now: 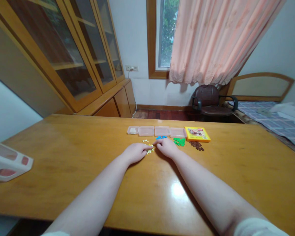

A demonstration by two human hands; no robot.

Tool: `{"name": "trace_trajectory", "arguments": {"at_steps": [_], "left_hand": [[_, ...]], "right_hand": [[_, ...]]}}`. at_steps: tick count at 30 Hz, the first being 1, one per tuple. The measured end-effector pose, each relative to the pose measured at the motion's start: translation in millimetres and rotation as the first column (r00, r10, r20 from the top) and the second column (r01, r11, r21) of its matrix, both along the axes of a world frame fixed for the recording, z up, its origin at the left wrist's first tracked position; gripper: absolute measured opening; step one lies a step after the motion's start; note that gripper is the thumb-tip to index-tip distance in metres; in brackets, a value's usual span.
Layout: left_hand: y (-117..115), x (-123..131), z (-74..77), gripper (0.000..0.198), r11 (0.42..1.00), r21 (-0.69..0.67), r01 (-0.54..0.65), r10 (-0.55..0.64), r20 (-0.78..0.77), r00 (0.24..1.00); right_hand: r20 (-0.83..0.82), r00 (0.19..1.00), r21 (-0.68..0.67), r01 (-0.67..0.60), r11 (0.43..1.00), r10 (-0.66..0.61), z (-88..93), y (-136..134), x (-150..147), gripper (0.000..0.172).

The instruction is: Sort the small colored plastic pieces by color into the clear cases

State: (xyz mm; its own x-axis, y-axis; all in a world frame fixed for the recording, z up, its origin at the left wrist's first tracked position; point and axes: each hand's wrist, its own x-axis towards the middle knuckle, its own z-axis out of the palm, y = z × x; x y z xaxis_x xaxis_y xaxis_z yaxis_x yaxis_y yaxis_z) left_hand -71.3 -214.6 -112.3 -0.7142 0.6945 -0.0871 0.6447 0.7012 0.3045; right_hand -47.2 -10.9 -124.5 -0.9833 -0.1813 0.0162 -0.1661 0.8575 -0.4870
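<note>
My left hand [135, 153] reaches over a small heap of pale yellow and white pieces [149, 151], index finger stretched out and touching them. From the right comes my right hand [167, 147], its index finger pointing at the same heap and its other fingers partly curled. Nothing shows in either hand. A few pale pieces [145, 140] lie apart, just beyond the left fingertips. Blue pieces [161, 137] sit behind my right hand and are partly hidden by it. Green pieces [179, 141] and brown pieces [197, 146] form two piles to its right.
Behind the piles stand several clear plastic boxes in a row, among them a small one [132, 130] and a larger one [178, 132]. A yellow box [198, 134] ends the row. On the wooden table [76, 164], a white holder [9, 162] stands far left.
</note>
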Motion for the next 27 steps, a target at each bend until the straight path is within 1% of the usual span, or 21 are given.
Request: {"name": "trace_trajectory", "arguments": {"at_steps": [5,9,11,13,16,19,23,25,27], "left_hand": [[-10,-6,3.8,0.045,0.998,0.024,-0.058,0.058,0.0,0.998],[-14,-10,5.2,0.039,0.989,0.039,-0.141,0.141,-0.019,0.99],[-16,-12,5.6,0.037,0.984,0.043,-0.173,0.174,-0.037,0.984],[-18,-14,5.5,0.036,0.98,0.044,-0.193,0.195,-0.051,0.979],[-20,-15,4.0,0.037,0.975,0.054,-0.213,0.216,-0.057,0.975],[-18,-14,1.1,0.043,0.98,0.065,-0.188,0.191,-0.046,0.981],[-11,-10,-2.3,0.046,0.99,0.007,-0.142,0.142,-0.03,0.989],[-8,-9,-2.3,0.046,0.993,-0.004,-0.118,0.118,-0.013,0.993],[-8,-7,-0.6,0.046,0.995,0.01,-0.098,0.098,-0.003,0.995]], "right_hand": [[0.019,1.0,-0.004,0.011,1.0,-0.011,4.0,0,1,0.032],[0.002,0.991,0.079,0.134,0.988,-0.135,6.8,0,2,0.033],[0.002,0.988,0.116,0.156,0.981,-0.157,7.2,0,2,0.033],[0.017,0.995,0.1,0.098,0.99,-0.1,6.9,0,2,0.032],[0.018,1.0,0.032,-0.002,0.999,0.001,6.7,-1,3,0.033],[-0.004,1.0,0.019,0.021,1.0,-0.02,8.0,0,3,0.033],[0.009,0.997,0.09,0.078,0.993,-0.079,9.2,1,2,0.033],[0.028,0.999,0.079,0.036,0.996,-0.039,8.3,1,2,0.032],[0.037,0.999,0.036,-0.015,0.999,0.014,6.6,2,1,0.03]]}}
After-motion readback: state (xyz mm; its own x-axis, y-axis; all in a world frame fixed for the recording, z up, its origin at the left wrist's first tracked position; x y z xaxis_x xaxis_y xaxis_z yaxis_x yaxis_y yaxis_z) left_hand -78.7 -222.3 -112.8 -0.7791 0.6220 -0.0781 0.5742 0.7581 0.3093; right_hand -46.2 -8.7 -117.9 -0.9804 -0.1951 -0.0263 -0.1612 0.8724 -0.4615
